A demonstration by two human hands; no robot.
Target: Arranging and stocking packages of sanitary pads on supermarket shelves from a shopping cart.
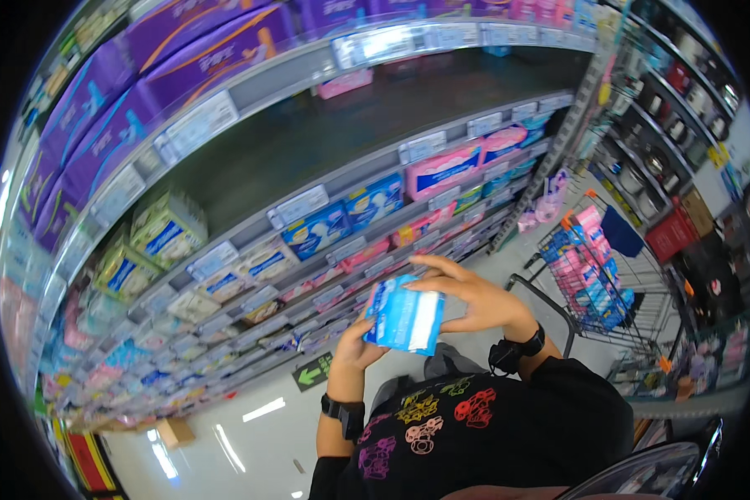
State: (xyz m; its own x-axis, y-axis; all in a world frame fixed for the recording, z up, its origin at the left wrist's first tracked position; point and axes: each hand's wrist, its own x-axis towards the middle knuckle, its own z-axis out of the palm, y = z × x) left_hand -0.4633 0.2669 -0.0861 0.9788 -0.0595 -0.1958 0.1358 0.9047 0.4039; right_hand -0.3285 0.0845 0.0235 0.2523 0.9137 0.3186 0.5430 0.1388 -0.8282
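Note:
A blue packet with a white strip is held up in front of my chest. My left hand grips its lower left side, thumb on the front face. At the packet's right side is my right hand, fingers spread along the top and right edge and seeming to touch it. The packet's far side is hidden from me. Past my hands, blue packs and pink packs of pads stand on the shelf.
Tall shelving with price tags curves along the front and left, purple boxes on top. A wire shopping cart holding pink and blue packs stands at the right. A cardboard box sits on the floor near a green arrow sign.

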